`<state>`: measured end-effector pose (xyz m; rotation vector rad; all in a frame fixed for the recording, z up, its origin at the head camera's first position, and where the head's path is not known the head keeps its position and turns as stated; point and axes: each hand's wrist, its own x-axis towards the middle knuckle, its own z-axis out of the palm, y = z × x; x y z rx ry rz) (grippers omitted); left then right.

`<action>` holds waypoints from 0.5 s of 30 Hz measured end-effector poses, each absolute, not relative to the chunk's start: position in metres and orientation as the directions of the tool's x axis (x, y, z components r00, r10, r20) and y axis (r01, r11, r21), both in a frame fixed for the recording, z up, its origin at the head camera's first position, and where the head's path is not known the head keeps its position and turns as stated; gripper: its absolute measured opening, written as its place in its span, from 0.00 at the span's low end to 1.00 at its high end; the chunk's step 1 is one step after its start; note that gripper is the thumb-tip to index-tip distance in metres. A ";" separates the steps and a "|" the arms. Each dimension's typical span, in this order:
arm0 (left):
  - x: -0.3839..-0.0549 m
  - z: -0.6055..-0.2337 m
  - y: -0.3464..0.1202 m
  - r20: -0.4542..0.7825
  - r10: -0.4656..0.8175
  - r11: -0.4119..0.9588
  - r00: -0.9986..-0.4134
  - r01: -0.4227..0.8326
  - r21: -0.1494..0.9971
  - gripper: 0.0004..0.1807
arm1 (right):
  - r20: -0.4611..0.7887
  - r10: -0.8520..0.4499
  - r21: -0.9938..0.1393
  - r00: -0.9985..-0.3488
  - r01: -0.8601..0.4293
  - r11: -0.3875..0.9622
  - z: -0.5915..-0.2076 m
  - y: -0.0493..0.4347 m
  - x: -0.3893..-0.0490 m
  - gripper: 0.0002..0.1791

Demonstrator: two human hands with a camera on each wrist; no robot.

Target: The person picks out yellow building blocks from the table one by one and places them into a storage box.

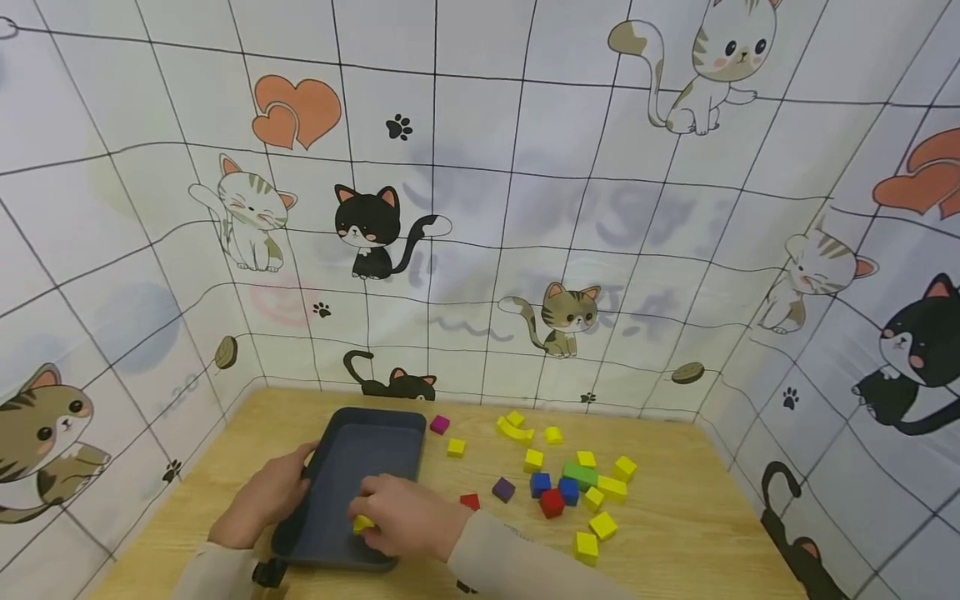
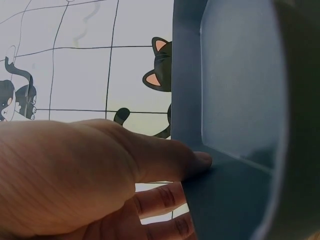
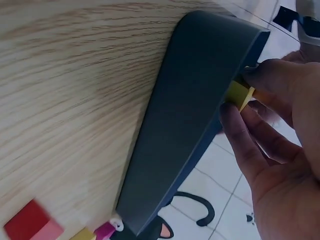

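A dark grey rectangular pan (image 1: 375,446) lies on the wooden table, its long side running away from me. My left hand (image 1: 264,493) grips the pan's left wall; in the left wrist view its thumb (image 2: 172,159) lies over the rim and its other fingers stay outside. Over the near part of the pan, my right hand (image 1: 405,510) pinches a small yellow block (image 1: 362,523). From the right wrist view, that yellow block (image 3: 238,95) sits between thumb and fingertips, just beyond the pan's near wall. The pan's inside otherwise shows a plain grey floor.
Right of the pan, several yellow blocks (image 1: 603,525) lie scattered around a green block (image 1: 580,476), two blue blocks (image 1: 540,484) and a red block (image 1: 552,503). Purple (image 1: 503,489) and magenta (image 1: 439,424) blocks sit nearer the pan. A cat-print sheet (image 1: 480,208) surrounds the table.
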<state>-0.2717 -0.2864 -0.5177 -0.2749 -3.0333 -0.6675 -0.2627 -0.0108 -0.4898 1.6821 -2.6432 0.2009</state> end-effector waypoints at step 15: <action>-0.271 -0.514 -0.286 0.052 0.167 0.891 -0.985 0.173 0.421 0.35 | 0.101 -0.890 -0.086 -0.445 -0.895 0.438 -0.498 -0.024 -0.276 0.17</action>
